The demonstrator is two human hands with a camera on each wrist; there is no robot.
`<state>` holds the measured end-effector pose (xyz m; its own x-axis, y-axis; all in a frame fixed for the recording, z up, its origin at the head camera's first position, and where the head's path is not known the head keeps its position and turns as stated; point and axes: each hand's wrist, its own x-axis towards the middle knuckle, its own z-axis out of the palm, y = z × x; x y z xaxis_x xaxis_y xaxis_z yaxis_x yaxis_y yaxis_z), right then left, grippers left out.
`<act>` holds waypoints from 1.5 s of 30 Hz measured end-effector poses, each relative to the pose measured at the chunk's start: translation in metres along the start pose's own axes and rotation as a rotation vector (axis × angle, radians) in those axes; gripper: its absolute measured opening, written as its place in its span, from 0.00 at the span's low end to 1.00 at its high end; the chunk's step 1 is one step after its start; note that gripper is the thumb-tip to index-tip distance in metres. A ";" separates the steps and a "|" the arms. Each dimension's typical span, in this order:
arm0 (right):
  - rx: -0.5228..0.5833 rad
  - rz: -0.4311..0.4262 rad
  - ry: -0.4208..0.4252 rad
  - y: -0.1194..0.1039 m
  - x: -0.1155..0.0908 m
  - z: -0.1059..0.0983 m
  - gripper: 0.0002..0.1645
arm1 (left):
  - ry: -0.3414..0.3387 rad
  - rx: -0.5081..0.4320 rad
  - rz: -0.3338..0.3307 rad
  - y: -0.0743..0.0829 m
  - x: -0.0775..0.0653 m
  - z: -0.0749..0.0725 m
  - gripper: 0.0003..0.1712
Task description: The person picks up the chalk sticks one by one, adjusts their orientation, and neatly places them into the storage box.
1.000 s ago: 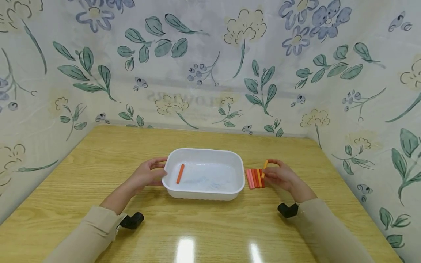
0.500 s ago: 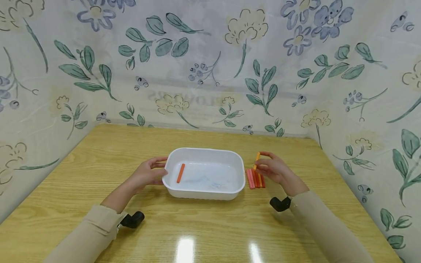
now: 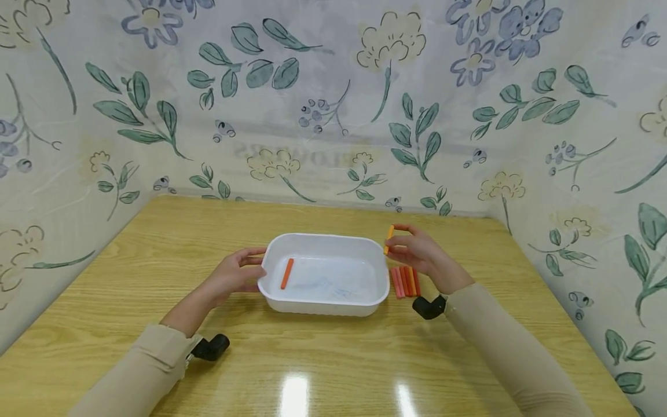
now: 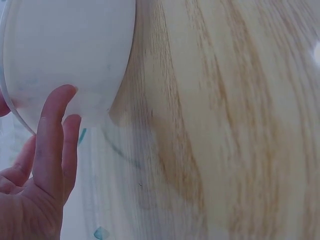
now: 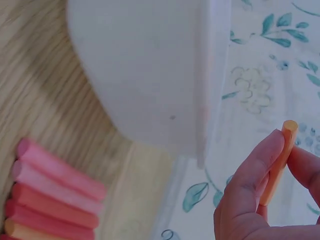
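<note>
A white plastic basin [image 3: 323,308] stands on the table, with one red-orange chalk stick [image 3: 287,274] lying inside at its left end. My left hand [image 3: 237,273] holds the basin's left side, thumb at the rim and fingers against the outer wall [image 4: 65,50]. Between the thumb and fingers of my right hand [image 3: 419,250] is a yellow-orange chalk stick [image 5: 279,162], pinched nearly upright. That hand is raised by the basin's back right corner. Beneath it, a row of pink, red and orange chalk sticks [image 3: 405,282] lies side by side, just right of the basin.
The wood-grain table [image 3: 312,359] extends on all sides of the basin. Behind and beside it hangs a flower-patterned cloth [image 3: 333,116]. Black wrist-camera mounts [image 3: 210,348] stick out near both cuffs. Faint blue marks show on the basin floor.
My right hand has lifted the yellow-orange chalk stick from the row and carried it left and away from me to the basin's right rim. The left hand stays put.
</note>
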<state>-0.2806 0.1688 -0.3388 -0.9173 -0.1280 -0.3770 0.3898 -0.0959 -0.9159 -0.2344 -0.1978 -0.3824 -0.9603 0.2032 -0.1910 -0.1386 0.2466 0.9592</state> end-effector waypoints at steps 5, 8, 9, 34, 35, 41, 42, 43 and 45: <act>-0.018 0.012 -0.001 -0.007 0.003 0.016 0.37 | 0.007 0.005 -0.002 -0.001 0.001 0.000 0.37; -0.034 0.013 -0.006 -0.010 0.005 0.024 0.36 | 0.005 0.007 -0.003 -0.001 0.002 0.000 0.37; -0.034 0.016 -0.006 -0.010 0.006 0.027 0.36 | 0.005 0.008 -0.003 -0.001 0.002 0.000 0.37; -0.031 0.086 -0.089 -0.012 0.030 0.094 0.30 | 0.005 0.002 -0.003 -0.003 0.000 -0.001 0.37; -0.036 0.091 -0.088 -0.011 0.031 0.096 0.29 | 0.005 0.002 -0.004 -0.003 0.000 -0.001 0.37; -0.082 0.120 -0.117 -0.011 0.035 0.107 0.25 | 0.003 0.010 0.006 -0.002 0.000 -0.001 0.37; -0.092 0.129 -0.125 -0.011 0.036 0.109 0.24 | 0.004 0.011 0.007 -0.002 0.000 -0.001 0.37; -0.097 0.139 -0.134 -0.011 0.037 0.111 0.25 | 0.004 0.009 0.007 -0.002 0.000 -0.001 0.37; -0.109 0.157 -0.153 -0.010 0.038 0.114 0.25 | 0.004 0.009 0.007 -0.001 0.000 0.000 0.37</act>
<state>-0.3102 0.0522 -0.3278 -0.8197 -0.2822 -0.4985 0.5083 0.0429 -0.8601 -0.2343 -0.1984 -0.3835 -0.9623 0.2007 -0.1836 -0.1300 0.2535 0.9586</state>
